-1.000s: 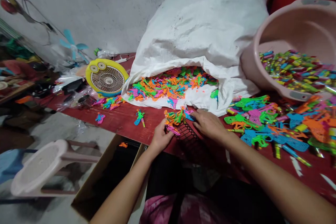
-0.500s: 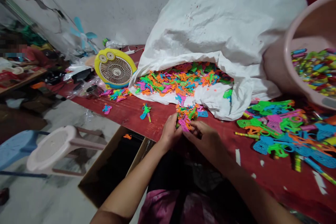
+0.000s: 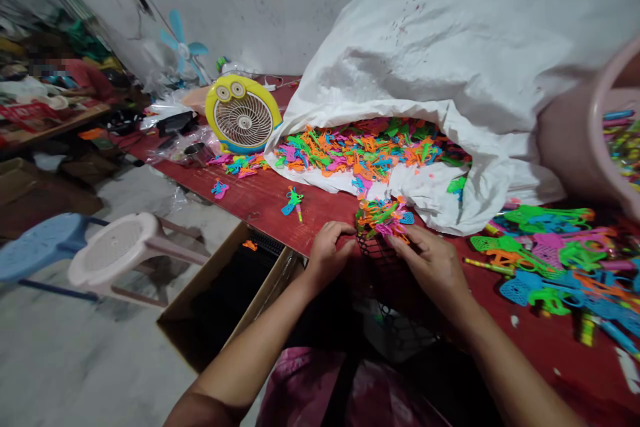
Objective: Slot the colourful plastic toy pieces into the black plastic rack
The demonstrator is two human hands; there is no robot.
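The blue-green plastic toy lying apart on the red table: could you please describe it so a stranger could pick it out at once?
On the red table, find the yellow fan, then look right along the front edge. A blue-green toy pistol lies apart there with a yellow stick, unlike the pink piece nearer the fan.

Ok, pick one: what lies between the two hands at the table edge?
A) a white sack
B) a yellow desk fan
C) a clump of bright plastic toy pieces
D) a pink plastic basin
C: the clump of bright plastic toy pieces sits between the left hand and the right hand.
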